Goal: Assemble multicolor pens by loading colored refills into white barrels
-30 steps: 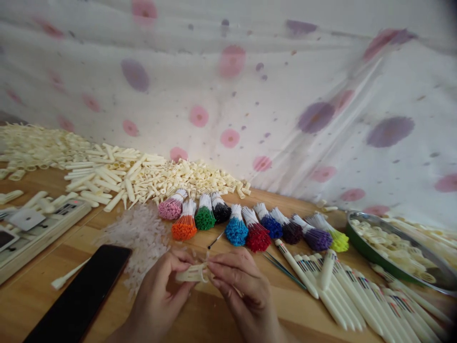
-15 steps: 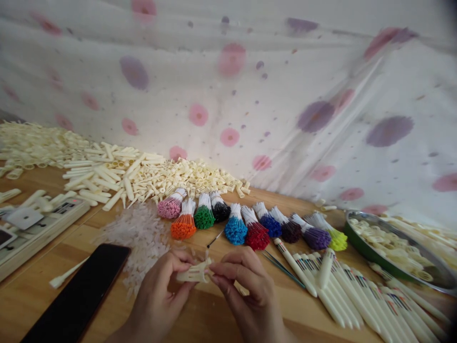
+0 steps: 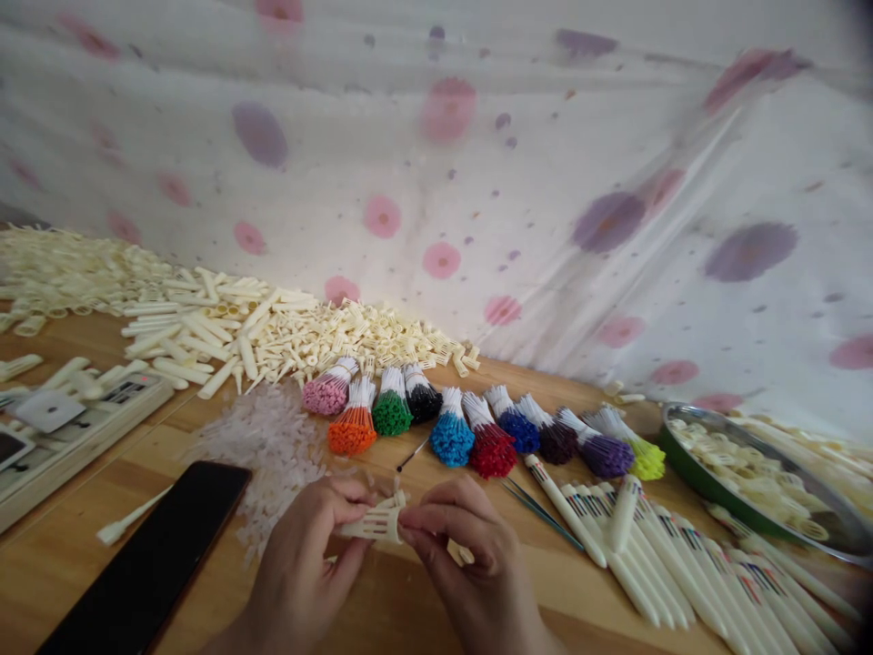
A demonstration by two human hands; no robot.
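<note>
My left hand [image 3: 306,555] is closed on a cream slotted pen barrel part [image 3: 379,522], its fingers and thumb at the left end. The slots face up and the wider ring end points right. My right hand [image 3: 470,546] is pinched shut at that ring end, its fingertips touching the rim; whatever small thing they grip is hidden. Just beyond the hands lie a black-tipped refill [image 3: 412,455] and a heap of clear plastic pieces [image 3: 263,455]. Bundles of refills with coloured ends, such as the light blue bundle [image 3: 451,437] and red bundle [image 3: 491,446], stand in a row behind.
Assembled multicolour pens [image 3: 655,555] lie in rows at right, beside tweezers [image 3: 546,517]. A green-sided metal dish [image 3: 723,496] holds cream rings. A black phone [image 3: 150,564] and power strip [image 3: 102,428] lie left. Cream pen parts [image 3: 327,337] are heaped along the patterned sheet [image 3: 382,136].
The slotted part has turned in my fingers, so more slots now show. Both hands stay almost where they were, the right still at the ring end.
</note>
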